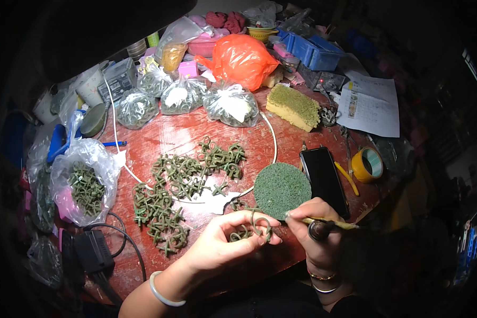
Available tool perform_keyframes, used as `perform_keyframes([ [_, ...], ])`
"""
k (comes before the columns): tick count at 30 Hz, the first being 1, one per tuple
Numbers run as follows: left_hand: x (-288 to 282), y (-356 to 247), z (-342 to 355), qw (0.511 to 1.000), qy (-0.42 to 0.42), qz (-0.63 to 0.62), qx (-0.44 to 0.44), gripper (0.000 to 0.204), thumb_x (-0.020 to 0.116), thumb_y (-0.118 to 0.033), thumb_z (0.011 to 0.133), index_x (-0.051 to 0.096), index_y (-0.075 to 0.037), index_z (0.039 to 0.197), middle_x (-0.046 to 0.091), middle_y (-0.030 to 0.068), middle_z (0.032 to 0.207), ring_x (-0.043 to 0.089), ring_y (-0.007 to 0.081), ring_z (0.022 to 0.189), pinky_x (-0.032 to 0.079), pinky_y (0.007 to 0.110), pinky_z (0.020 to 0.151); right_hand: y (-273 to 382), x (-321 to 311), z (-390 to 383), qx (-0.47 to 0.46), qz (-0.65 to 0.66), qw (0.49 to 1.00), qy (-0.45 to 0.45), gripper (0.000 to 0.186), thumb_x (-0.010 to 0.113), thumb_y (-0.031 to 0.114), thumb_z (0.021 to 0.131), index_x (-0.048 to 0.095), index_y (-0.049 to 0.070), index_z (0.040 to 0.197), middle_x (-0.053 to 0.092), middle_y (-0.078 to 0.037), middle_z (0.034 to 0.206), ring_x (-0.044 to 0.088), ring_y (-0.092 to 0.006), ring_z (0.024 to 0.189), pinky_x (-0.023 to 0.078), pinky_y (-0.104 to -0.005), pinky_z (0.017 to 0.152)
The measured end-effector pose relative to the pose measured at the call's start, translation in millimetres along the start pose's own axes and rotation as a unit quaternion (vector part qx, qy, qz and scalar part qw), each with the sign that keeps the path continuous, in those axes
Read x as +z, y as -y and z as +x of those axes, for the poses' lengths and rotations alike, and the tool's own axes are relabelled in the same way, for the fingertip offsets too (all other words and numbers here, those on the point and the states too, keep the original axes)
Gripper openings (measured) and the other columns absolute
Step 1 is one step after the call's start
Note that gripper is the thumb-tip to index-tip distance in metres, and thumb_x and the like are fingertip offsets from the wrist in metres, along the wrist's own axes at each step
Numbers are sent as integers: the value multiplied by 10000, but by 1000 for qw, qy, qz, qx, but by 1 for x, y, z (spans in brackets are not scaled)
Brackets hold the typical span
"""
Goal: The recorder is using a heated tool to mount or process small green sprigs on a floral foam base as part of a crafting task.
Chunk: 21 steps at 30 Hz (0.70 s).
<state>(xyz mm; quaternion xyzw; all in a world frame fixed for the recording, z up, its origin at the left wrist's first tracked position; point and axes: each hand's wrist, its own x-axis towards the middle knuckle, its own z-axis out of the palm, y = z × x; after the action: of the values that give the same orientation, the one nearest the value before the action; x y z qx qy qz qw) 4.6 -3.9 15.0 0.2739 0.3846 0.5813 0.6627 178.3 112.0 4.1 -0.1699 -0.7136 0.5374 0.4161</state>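
My left hand (pixel 228 244) is curled around small olive-green looped pieces, with one ring (pixel 260 225) raised at its fingertips. My right hand (pixel 320 246) grips a thin tool (pixel 339 222) with a yellowish-brown shaft; a dark rounded part shows among the fingers, too unclear to name. Just beyond both hands lies a round green textured pad (pixel 282 188). Loose green pieces (pixel 164 222) are piled on the red table (pixel 127 254) to the left, partly over a torn white scrap.
An open bag (pixel 87 188) of pieces and a black adapter (pixel 93 249) sit left. A phone (pixel 323 180), tape roll (pixel 367 164) and sponge (pixel 292 108) are right. Tied bags (pixel 230 106), an orange bag (pixel 241 61), blue crate (pixel 310 50) and paper sheet (pixel 368 106) lie behind. White cords cross the table.
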Motion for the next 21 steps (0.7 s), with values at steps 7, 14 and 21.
perform_keyframes([
  [7, -2, 9, 4, 974, -20, 193, 117, 305, 606, -59, 877, 591, 18, 1172, 676, 46, 964, 620, 88, 919, 483, 243, 828, 9, 0, 6, -33, -45, 998, 43, 179, 730, -24, 752, 655, 20, 909, 631, -87, 797, 626, -166, 726, 491, -272, 649],
  [14, 1, 8, 3, 956, -49, 254, 140, 312, 620, -53, 848, 599, 26, 1149, 681, 56, 946, 614, 79, 863, 497, 253, 802, 12, -6, 8, -13, -42, 997, 55, 150, 747, 22, 758, 650, 22, 872, 628, -89, 799, 622, -169, 728, 486, -274, 645],
  [21, -1, 9, 3, 970, -58, 217, 87, 336, 638, -57, 830, 595, 33, 1151, 660, 20, 901, 599, 60, 825, 485, 239, 817, 10, 0, 6, -55, -94, 994, 9, 143, 754, 30, 750, 652, 30, 849, 615, -84, 797, 617, -167, 729, 484, -267, 650],
])
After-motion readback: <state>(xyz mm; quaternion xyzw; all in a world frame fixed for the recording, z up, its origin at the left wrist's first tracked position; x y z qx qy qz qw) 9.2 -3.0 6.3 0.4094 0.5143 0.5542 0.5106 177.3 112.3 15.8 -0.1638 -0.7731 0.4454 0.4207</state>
